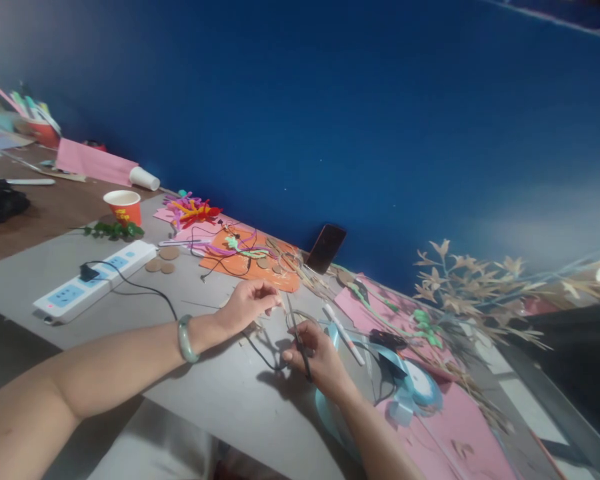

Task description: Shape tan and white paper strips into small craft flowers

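Scissors with dark handles (300,343) are in my right hand (317,357), whose fingers wrap the loops; the blades point up and away over the grey table. Just left of them, my left hand (250,303), with a green bangle (186,340) at the wrist, is pinched closed. A small pale bit shows near its fingertips, too small to name. Beneath the hands, a black cable (257,353) and small scraps lie on the tabletop. A white pen (344,333) rests right of the scissors, beside light blue ribbon (333,420).
A white power strip (97,280), a red paper cup (125,208) and brown discs (167,253) are at left. Pipe cleaners (193,208), orange sheet (230,260) and a phone (326,248) line the blue wall. Dried stems (460,280) and pink sheets (460,433) occupy the right.
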### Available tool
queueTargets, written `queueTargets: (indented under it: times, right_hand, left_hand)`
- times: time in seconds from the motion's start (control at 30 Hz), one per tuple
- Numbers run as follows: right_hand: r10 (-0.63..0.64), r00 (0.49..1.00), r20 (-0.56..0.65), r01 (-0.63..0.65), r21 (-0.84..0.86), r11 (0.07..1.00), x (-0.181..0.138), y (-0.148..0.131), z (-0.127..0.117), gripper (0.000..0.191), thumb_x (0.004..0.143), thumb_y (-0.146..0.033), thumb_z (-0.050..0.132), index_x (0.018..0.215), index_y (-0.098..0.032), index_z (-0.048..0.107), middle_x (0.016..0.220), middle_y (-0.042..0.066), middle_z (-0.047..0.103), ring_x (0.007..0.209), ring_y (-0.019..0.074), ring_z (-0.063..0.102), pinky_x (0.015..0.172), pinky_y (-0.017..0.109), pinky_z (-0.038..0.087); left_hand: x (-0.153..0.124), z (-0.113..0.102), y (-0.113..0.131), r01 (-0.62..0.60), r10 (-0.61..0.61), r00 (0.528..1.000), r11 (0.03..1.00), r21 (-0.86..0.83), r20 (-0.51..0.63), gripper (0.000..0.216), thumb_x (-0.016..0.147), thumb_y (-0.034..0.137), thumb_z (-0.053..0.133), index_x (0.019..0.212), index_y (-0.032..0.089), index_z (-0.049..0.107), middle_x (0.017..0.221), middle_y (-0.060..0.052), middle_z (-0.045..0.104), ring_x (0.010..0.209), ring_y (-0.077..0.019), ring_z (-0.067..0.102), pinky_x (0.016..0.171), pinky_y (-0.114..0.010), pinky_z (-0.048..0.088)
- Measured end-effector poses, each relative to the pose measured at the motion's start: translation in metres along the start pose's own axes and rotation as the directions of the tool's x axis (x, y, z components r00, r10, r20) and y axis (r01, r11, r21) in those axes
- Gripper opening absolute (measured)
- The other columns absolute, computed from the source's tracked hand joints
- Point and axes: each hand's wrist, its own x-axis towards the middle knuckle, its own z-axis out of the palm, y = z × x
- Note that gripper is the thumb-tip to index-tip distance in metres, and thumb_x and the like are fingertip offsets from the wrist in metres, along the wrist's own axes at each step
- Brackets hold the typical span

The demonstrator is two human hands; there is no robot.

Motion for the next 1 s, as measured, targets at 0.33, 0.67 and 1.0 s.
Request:
queueTargets:
  times: [0.33, 0.67, 1.0]
  right_hand:
    - [0.038, 0.999, -0.01, -0.038, 0.005, 0.999, 0.0008, -0.0026, 0.002, 0.05, 0.057, -0.044, 0.081, 0.083, -0.02, 0.045, 0.057, -0.003, 0.06, 0.055, 0.0161, 0.061, 0.054, 0.027, 0.044]
    - [0.036, 0.999, -0.017, -0.035, 0.029, 0.999, 0.0017, 0.0019, 0.0014, 0.05, 0.054, -0.043, 0.083, 0.081, -0.019, 0.047, 0.057, -0.003, 0.059, 0.054, 0.0156, 0.06, 0.051, 0.026, 0.043]
    - [0.041, 0.999, -0.024, -0.041, 0.005, 0.999, 0.0014, 0.0004, 0.0031, 0.05, 0.055, -0.047, 0.081, 0.08, -0.02, 0.047, 0.058, -0.003, 0.061, 0.054, 0.0171, 0.062, 0.052, 0.028, 0.046]
  left_hand:
    - [-0.0008, 0.0014, -0.001, 0.015, -0.015, 1.0, 0.999, -0.043, -0.009, 0.014, 0.071, 0.025, 0.067, 0.076, 0.013, 0.06, 0.071, -0.003, 0.067, 0.055, -0.0077, 0.053, 0.053, -0.02, 0.043]
    - [-0.0005, 0.0011, -0.0039, -0.004, 0.004, 1.0, 1.0, -0.007, 0.013, 0.013, 0.072, 0.025, 0.065, 0.076, 0.013, 0.061, 0.069, -0.002, 0.066, 0.054, -0.0078, 0.053, 0.054, -0.02, 0.045]
    - [-0.0011, 0.0021, -0.0029, -0.011, 0.012, 0.999, 1.0, 0.002, -0.038, 0.015, 0.07, 0.025, 0.066, 0.076, 0.013, 0.06, 0.068, -0.002, 0.065, 0.054, -0.0082, 0.054, 0.054, -0.021, 0.045]
